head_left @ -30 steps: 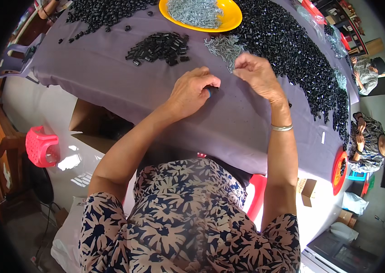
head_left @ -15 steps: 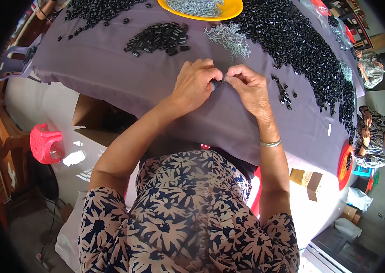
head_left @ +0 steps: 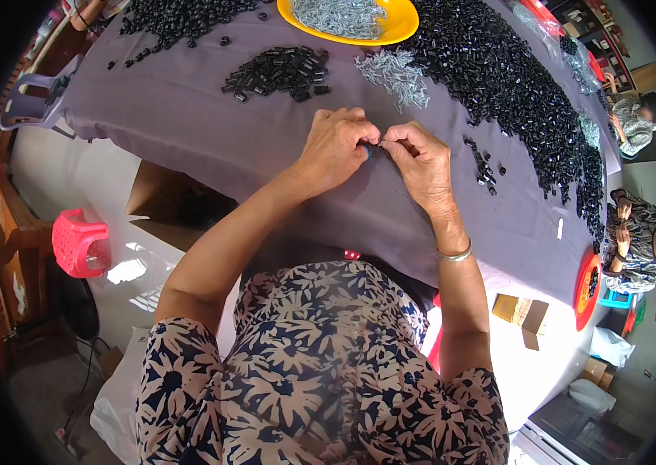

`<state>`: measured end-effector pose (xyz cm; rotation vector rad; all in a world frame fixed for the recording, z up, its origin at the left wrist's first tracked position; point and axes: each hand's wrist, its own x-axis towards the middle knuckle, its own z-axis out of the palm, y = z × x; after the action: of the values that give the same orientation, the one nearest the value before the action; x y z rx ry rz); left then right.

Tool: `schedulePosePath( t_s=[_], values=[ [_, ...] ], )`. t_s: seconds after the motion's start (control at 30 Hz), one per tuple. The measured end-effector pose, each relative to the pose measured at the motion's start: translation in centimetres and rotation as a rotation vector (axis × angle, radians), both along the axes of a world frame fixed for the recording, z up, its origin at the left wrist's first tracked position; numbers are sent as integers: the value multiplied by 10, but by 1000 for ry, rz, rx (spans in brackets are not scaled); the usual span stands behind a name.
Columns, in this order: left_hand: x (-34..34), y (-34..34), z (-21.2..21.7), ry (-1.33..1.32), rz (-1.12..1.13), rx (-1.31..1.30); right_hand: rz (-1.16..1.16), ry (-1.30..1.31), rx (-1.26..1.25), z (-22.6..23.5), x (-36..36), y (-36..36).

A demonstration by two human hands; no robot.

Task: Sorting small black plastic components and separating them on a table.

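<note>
Over the near part of the cloth, my two hands meet fingertip to fingertip. My left hand (head_left: 335,153) is closed in a pinch around a small black plastic piece (head_left: 375,148), mostly hidden by the fingers. Something blue (head_left: 367,152) shows at the left fingers. My right hand (head_left: 423,161) pinches at the piece's end; what its fingertips hold is too small to name. Beyond the hands lie a small pile of black plastic pieces (head_left: 277,72) and a loose heap of silvery screw-like pins (head_left: 396,77).
A yellow plate (head_left: 407,29) of silvery pins stands at the far side. Large heaps of black pieces (head_left: 490,77) cover the right of the grey tablecloth (head_left: 157,101). A pink stool (head_left: 80,242) is on the left. Two other people sit at the right.
My hands stay together, with the right fingers shifted slightly lower and closer against the black piece. The whole view has shifted a little.
</note>
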<state>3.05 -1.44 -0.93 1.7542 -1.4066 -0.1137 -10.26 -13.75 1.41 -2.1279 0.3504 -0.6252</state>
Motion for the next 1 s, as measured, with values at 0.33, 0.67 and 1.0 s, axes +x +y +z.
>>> schedulePosePath(
  t_s=[0.33, 0.67, 1.0],
  values=[
    [1, 1, 4, -42, 35, -6, 248, -7, -397, 31, 8, -3],
    [-2, 3, 4, -22, 46, -27, 242, 19, -438, 30, 7, 0],
    [2, -1, 5, -28, 8, -30, 106, 174, -50, 20, -1, -33]
  ],
)
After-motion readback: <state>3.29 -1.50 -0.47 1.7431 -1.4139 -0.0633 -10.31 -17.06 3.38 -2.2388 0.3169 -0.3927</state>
